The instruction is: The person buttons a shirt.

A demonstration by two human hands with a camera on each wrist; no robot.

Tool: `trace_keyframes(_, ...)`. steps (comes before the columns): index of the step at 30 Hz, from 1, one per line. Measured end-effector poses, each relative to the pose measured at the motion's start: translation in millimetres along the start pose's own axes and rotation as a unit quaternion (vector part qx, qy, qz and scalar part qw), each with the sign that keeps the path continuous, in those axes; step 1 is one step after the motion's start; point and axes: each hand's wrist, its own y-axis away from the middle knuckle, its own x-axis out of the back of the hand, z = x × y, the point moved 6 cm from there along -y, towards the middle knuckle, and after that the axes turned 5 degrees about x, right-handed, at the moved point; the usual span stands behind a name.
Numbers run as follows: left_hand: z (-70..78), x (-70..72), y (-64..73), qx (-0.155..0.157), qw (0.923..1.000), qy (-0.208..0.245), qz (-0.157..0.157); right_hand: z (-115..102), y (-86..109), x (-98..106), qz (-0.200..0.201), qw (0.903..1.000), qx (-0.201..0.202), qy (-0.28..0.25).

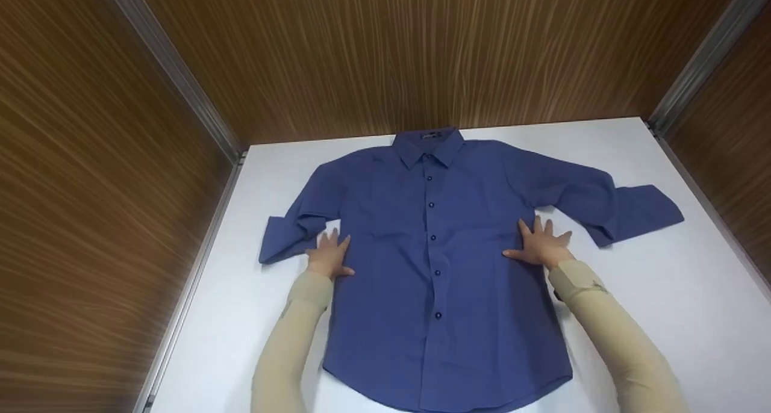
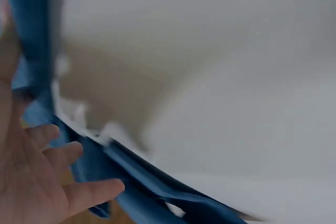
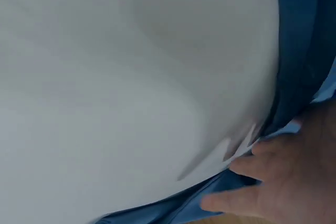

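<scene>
A dark blue button-up shirt (image 1: pixel 385 268) lies front side up, its collar at the far edge and its hem toward the person. Both sleeves angle outward and bend at the elbow, the left one folded back on itself near the cuff. My left hand (image 1: pixel 328 257) has its fingers spread at the shirt's left side edge, below the armpit. Across from it, my right hand (image 1: pixel 539 244) is splayed over the right side edge, thumb pointing inward on the cloth. In the left wrist view, straight fingers (image 2: pixel 97 192) show beside the blue fabric. Neither hand grasps the cloth.
The shirt lies on a white table (image 1: pixel 656 316). Wood-grain panels (image 1: pixel 421 58) rise behind it and at both sides, with metal strips (image 1: pixel 181 70) along the corners. The right cuff (image 1: pixel 647 211) reaches near the table's right edge.
</scene>
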Motion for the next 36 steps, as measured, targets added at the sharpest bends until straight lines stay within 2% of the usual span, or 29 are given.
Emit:
trace_keyframes(2, 14.1, -2.8, 13.4, -0.052, 0.9986, -0.006, 0.003, -16.8, 8.6, -1.9, 0.044, 0.9972, 0.054, 0.026)
trace_keyframes(4, 26.9, -10.0, 27.7, -0.105, 0.9943, -0.007, -0.022, -38.5, 19.4, -5.9, 0.065, 0.989, 0.128, 0.038)
trace_keyframes(5, 31.9, -13.7, 34.2, -0.127, 0.9912, -0.009, -0.038, -49.5, 25.1, -8.6, 0.063, 0.9837, 0.165, 0.035)
trace_keyframes(7, 38.1, -20.3, 44.2, -0.155, 0.9857, -0.024, -0.06, -67.0, 35.6, -15.6, 0.028, 0.9742, 0.223, 0.023)
trace_keyframes(9, 39.2, -24.3, 50.2, -0.164, 0.9834, -0.045, -0.063, -74.3, 43.5, -21.8, -0.011, 0.9678, 0.249, 0.034)
trace_keyframes(11, 37.9, -25.7, 53.4, -0.161, 0.984, -0.05, -0.055, -70.3, 49.7, -24.8, -0.03, 0.9674, 0.247, 0.048)
trace_keyframes(14, 34.1, -28.5, 57.0, -0.154, 0.9869, -0.022, -0.042, -52.0, 58.4, -25.7, -0.021, 0.973, 0.218, 0.073)
trace_keyframes(19, 23.5, -39.1, 65.4, -0.138, 0.9893, 0.024, -0.04, -25.8, 77.0, -29.3, 0.003, 0.9822, 0.185, 0.033)
trace_keyframes(26, 6.6, -46.3, 78.0, -0.121, 0.9907, 0.054, -0.028, -14.9, 92.0, -33.5, 0.012, 0.9855, 0.169, 0.011)
trace_keyframes(29, 1.2, -48.8, 84.7, -0.111, 0.992, 0.054, -0.027, -17.1, 95.8, -32.7, 0.006, 0.987, 0.16, 0.018)
trace_keyframes(32, 2.4, -48.3, 94.5, -0.099, 0.9945, 0.031, -0.014, -29.9, 100.1, -28.1, 0.03, 0.9852, 0.162, 0.048)
trace_keyframes(34, 10.9, -47.4, 103.7, -0.109, 0.994, 0.001, 0.002, -47.9, 104.2, -26.8, 0.063, 0.9785, 0.184, 0.068)
trace_keyframes(36, 26.1, -47.3, 114.9, -0.142, 0.9896, -0.021, 0.008, -72.3, 110.5, -29.9, 0.088, 0.966, 0.229, 0.081)
